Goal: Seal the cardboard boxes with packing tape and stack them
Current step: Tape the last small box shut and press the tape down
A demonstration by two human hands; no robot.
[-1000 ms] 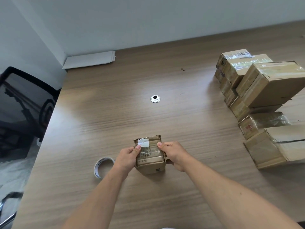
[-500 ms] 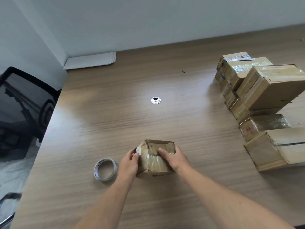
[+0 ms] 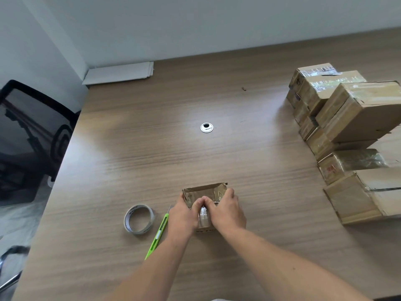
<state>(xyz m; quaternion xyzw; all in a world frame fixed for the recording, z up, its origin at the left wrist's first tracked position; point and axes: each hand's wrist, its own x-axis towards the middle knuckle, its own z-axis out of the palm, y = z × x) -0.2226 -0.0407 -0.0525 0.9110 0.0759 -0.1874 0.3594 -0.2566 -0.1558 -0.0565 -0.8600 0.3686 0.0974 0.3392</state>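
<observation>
The small box (image 3: 205,190) is held in the curled grip of left hand (image 3: 181,216) and right hand (image 3: 227,213); open counter (image 3: 152,153) is seen beyond, stacked boxes (image 3: 351,114) well apart rightward.

The left hand (image 3: 182,216) and right hand (image 3: 226,213) have shifted from the small cardboard box's (image 3: 206,191) sides to meet on its tilted, taped top, uncovering a green utility knife (image 3: 159,232).

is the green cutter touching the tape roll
Apart. The head view shows a strip of bare table between the cutter and the tape roll.
</observation>
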